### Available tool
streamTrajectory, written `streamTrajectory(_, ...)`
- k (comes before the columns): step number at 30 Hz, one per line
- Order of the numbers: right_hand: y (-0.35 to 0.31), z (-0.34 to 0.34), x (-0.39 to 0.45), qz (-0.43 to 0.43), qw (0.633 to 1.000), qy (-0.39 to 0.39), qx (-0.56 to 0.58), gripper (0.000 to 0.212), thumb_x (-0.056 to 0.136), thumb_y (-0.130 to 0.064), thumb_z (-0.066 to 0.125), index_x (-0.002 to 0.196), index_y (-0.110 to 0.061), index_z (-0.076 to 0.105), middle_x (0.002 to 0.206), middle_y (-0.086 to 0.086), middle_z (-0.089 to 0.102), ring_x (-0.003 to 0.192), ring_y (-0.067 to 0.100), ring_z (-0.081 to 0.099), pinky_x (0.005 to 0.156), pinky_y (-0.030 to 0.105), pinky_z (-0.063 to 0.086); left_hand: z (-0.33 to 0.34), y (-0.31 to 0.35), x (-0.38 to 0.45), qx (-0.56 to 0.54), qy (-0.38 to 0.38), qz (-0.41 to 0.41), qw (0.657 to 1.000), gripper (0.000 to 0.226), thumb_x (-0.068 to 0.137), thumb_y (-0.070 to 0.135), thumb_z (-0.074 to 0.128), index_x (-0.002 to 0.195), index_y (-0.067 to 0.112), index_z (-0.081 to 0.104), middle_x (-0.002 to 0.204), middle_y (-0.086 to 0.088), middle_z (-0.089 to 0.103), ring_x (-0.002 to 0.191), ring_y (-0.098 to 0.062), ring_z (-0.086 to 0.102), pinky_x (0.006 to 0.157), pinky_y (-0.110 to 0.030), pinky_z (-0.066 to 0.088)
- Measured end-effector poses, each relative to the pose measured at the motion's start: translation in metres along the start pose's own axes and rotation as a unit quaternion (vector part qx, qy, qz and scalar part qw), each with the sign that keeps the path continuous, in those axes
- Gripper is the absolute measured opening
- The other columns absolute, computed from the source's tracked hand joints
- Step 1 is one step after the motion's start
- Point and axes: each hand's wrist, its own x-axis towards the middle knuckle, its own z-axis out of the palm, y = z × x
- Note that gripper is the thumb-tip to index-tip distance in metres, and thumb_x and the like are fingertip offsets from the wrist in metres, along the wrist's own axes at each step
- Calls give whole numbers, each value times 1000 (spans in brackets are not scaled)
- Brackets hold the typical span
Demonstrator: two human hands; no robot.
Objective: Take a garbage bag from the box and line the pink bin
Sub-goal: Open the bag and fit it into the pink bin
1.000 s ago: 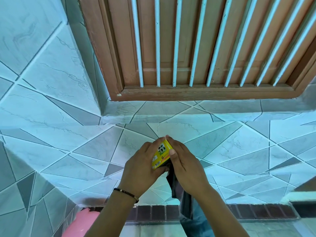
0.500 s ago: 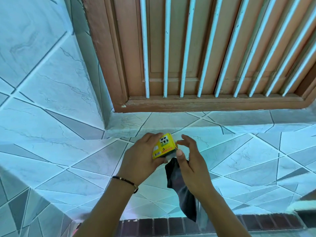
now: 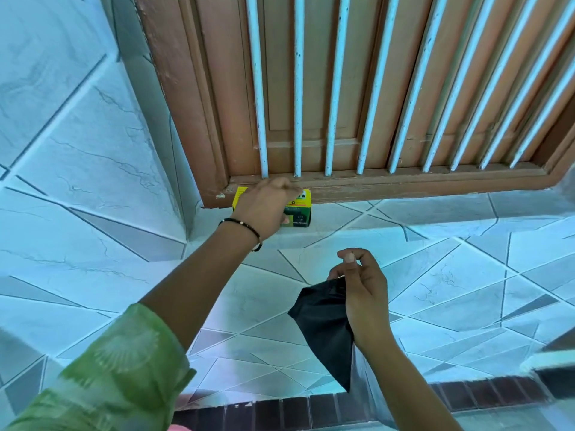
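The yellow and green garbage bag box (image 3: 298, 213) stands on the tiled window ledge against the brown window frame. My left hand (image 3: 264, 206) reaches out over the box and wraps around it, covering its left half. Lower and to the right, my right hand (image 3: 361, 287) pinches the top of a folded black garbage bag (image 3: 326, 328), which hangs down in a point. A sliver of the pink bin (image 3: 180, 427) shows at the bottom edge, almost entirely out of view.
A brown wooden window frame (image 3: 404, 181) with pale vertical bars fills the top. The tiled ledge (image 3: 404, 219) runs below it, with a tiled wall (image 3: 77, 150) at the left. A dark brick strip (image 3: 342, 409) crosses the bottom.
The two hands came apart. My left hand carried the box up and away to the window ledge, and my right hand kept the black bag, now free of the box.
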Motion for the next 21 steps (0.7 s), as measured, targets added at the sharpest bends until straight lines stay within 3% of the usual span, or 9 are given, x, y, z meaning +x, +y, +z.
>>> streamTrajectory(3,-2,-2,4,10,999,17,27,11,97,-24,44,91,-20,53,68,2,59,53,-1,50,58,8,41,9,-2,1,6,24,-17,1000,60,83,21,64,138,27,40,145,2,40,129,-26,38,104,-41,37)
streamTrajectory(5,-3,-4,5,18,999,24,42,10,96,-24,45,90,-22,52,70,1,60,57,2,51,64,16,42,12,3,-8,18,57,-22,998,57,84,25,62,137,24,42,147,0,39,135,-25,32,112,-42,25)
streamTrajectory(8,-6,-12,6,14,998,3,54,10,96,-25,46,90,-22,53,70,2,59,65,13,52,68,23,41,13,26,-40,-179,112,6,977,49,82,42,61,124,18,57,136,0,52,127,-17,44,107,-30,33)
streamTrajectory(10,-11,-19,3,-9,998,-36,43,13,97,-27,46,90,-20,54,69,0,60,64,14,53,64,19,42,11,50,-70,-402,-51,23,914,46,76,46,67,113,19,63,121,6,63,108,-8,58,92,-22,43)
streamTrajectory(12,-15,-26,2,-27,997,-69,30,16,95,-31,45,90,-20,55,70,0,61,64,13,56,64,16,44,19,65,-90,-444,-174,31,878,40,70,48,70,104,28,62,106,11,67,95,-2,63,87,-19,48)
streamTrajectory(15,-17,-40,-1,-12,993,-113,11,23,95,-37,43,89,-21,58,76,3,60,71,16,55,70,23,44,29,75,-101,-404,-78,-1,912,9,81,31,65,75,30,59,72,10,62,68,-3,57,73,-23,48)
streamTrajectory(16,-16,-45,-2,1,991,-134,-3,25,96,-38,43,89,-22,60,80,3,61,75,16,56,72,26,44,27,77,-103,-399,-38,-18,916,19,85,25,61,68,30,55,63,11,58,61,-3,52,66,-23,44)
streamTrajectory(19,-17,-67,-8,57,971,-226,-48,19,91,-35,53,91,-20,64,87,2,68,84,17,62,79,30,48,14,82,-112,-380,17,-44,924,22,89,20,55,69,27,57,61,13,58,57,3,51,60,-19,41)
streamTrajectory(21,-15,-84,-14,96,943,-307,-89,20,84,-30,66,94,-13,66,91,9,71,87,23,67,82,38,52,5,85,-122,-368,41,-55,927,19,89,20,55,70,21,58,64,3,61,61,-5,54,63,-26,43)
